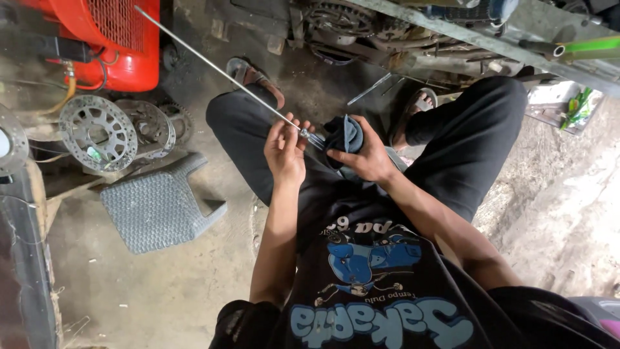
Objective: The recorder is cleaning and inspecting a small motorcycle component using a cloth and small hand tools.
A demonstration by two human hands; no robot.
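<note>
head view, looking down at a person squatting on a dirty concrete floor (161, 291), dark printed t-shirt (368, 284) nearest the camera, black trousers, knees spread. left hand (285, 152) is in front of the chest, fingers closed around the near end of a long thin metal rod (213, 64), pinching it close to the threaded tip. right hand (368, 158) sits just beside it, clamped on a bunched dark blue-grey rag (342, 134) that wraps the very end of the rod; the two hands nearly touch. rod runs from the hands up and to the left at a slant, crossing over the left knee, far tip ending in front of a red machine housing (123, 39) at top left. beside the left leg a grey woven-pattern plastic stool (158, 207) lies tipped on the floor. past it, a drilled brake disc (98, 132) and a second round plate (150, 126) lean together, a small sprocket (181, 121) just behind them. feet in sandals (255, 77) show beyond the knees, one each side. a couple of loose thin metal rods (369, 89) lie on the floor between the feet. farther back, a greasy chain and sprocket assembly (342, 19) under a grey metal frame (465, 39), with a bright green tube (591, 46) at top right. floor to the right is lighter, rough and dusty.
</note>
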